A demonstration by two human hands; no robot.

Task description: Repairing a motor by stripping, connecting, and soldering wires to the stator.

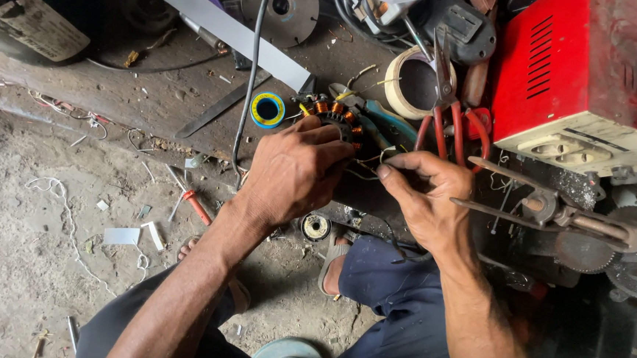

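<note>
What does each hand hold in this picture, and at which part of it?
Left hand covers the copper-wound stator, held at its near rim. Right hand pinches a thin wire by its end.

Under the left hand's (293, 171) fingers (328, 139), the stator (335, 115) shows copper-orange coils on black. Just beyond them lies a tape roll (267, 109) of yellow and blue, and past the right hand's (428, 197) fingertips (385, 172) stand red-handled pliers (451, 124) beside a red-and-cream box (575, 77).
</note>
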